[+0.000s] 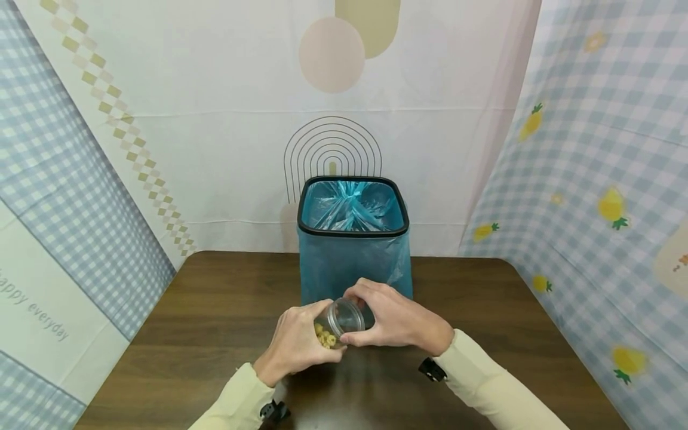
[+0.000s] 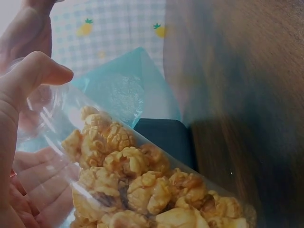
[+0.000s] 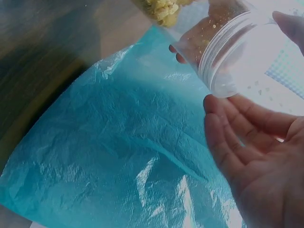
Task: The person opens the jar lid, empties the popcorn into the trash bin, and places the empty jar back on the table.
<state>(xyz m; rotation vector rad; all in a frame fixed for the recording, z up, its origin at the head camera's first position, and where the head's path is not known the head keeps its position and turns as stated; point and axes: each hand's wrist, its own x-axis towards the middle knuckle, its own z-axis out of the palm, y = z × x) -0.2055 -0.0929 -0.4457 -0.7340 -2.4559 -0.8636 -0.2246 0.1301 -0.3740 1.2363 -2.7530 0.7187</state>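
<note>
A clear plastic jar (image 1: 346, 315) lies tilted between both hands in the head view, its threaded mouth facing right. Caramel popcorn (image 2: 147, 190) fills its lower part, down toward the base. My left hand (image 1: 297, 337) wraps round the jar's body, thumb on one side and fingers on the other. My right hand (image 1: 400, 316) spans the mouth, with the thumb at the near side of the rim and the fingers at the far side. From the right wrist, its fingertips (image 3: 216, 107) appear right at the threaded rim, and no lid shows.
Behind the hands stands a bin (image 1: 352, 234) with a black rim and a blue plastic liner (image 1: 355, 260), bunched in the opening. The dark wooden table (image 1: 226, 334) spreads out on both sides. Patterned cloth (image 1: 580, 155) hangs at the back and sides.
</note>
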